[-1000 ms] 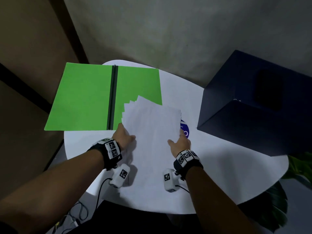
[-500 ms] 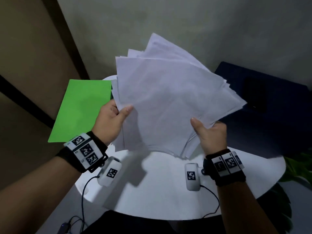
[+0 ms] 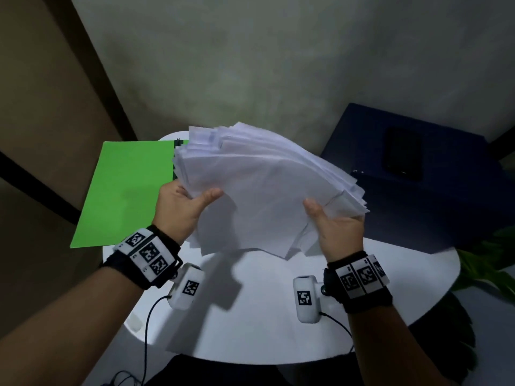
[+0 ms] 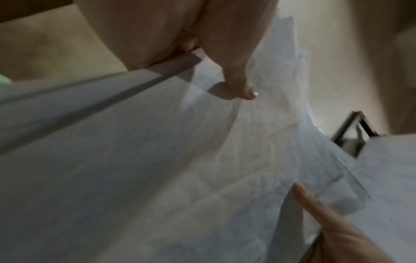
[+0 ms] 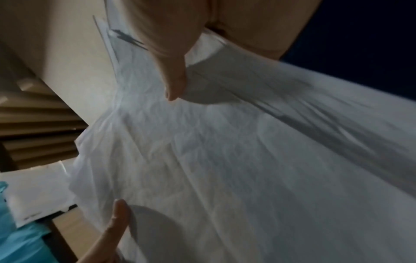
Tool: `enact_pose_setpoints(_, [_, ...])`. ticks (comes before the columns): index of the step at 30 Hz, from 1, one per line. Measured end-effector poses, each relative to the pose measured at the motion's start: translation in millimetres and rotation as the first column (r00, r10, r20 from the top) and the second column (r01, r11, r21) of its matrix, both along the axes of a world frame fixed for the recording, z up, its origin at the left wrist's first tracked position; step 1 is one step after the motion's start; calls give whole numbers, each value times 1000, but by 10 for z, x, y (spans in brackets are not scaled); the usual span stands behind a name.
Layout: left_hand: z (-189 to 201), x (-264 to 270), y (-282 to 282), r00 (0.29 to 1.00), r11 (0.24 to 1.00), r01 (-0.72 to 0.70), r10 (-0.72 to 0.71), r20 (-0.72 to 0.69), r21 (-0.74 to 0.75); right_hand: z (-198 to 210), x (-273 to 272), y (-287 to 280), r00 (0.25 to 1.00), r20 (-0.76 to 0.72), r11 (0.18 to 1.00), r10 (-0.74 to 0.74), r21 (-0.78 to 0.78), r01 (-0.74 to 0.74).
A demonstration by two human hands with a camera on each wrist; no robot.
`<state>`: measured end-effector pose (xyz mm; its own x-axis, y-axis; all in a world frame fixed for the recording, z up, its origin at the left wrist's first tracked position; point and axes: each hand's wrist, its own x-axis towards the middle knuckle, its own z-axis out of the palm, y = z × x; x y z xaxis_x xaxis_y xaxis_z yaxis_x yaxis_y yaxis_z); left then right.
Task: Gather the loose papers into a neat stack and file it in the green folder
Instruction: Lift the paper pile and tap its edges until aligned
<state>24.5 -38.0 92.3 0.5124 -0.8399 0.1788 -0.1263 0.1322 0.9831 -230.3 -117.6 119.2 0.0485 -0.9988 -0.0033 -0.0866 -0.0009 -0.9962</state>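
Two hands hold one loose sheaf above a round white table [image 3: 278,316], the biggest thing near the person. To the right stands a dark blue box [image 3: 446,196] with a black phone-like slab [image 3: 404,154] on its top, and green leaves [image 3: 487,263] show beyond the table's right edge. The green folder [image 3: 128,190] lies open on the table's left side, hanging past its rim, its dark spine mostly hidden behind the paper. The papers [image 3: 264,196] are off the table, tilted away from the person and fanned unevenly, with the far edges staggered and blurred. The left hand [image 3: 181,207] grips the left edge, thumb on the near face and fingers behind; the left wrist view shows the thumb [image 4: 238,78] pressed on the top sheet. The right hand [image 3: 337,227] grips the lower right edge the same way, its thumb [image 5: 175,76] lying on the paper. Both wrists carry black bands with square markers.
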Motion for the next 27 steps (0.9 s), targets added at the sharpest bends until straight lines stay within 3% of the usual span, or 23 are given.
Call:
enact_pose_setpoints(4, [-141, 48, 26, 996, 993, 92, -93, 12, 73, 85, -19, 31, 996, -43, 987, 77, -140, -83])
enact_pose_setpoints(10, [-144, 45, -16, 988, 988, 144, -141, -62, 51, 305, 133, 23, 984, 163, 951, 76, -309, -23])
enact_pose_setpoints(13, [-166, 34, -33, 990, 989, 131, -127, -54, 73, 327, 122, -6, 992, 126, 943, -6, -329, 47])
enact_pose_setpoints(21, [-164, -14, -43, 989, 988, 134, -129, -67, 80, 386, 189, -68, 946, 273, 920, -177, -295, 258])
enact_pose_setpoints(24, [-219, 20, -63, 993, 990, 107, -102, -55, 94, 325, 100, -80, 926, 371, 941, -68, -284, 183])
enact_pose_setpoints(27, [-293, 56, -76, 999, 993, 17, -13, -41, 116, 89, 4, -78, 958, 280, 985, 59, -174, -10])
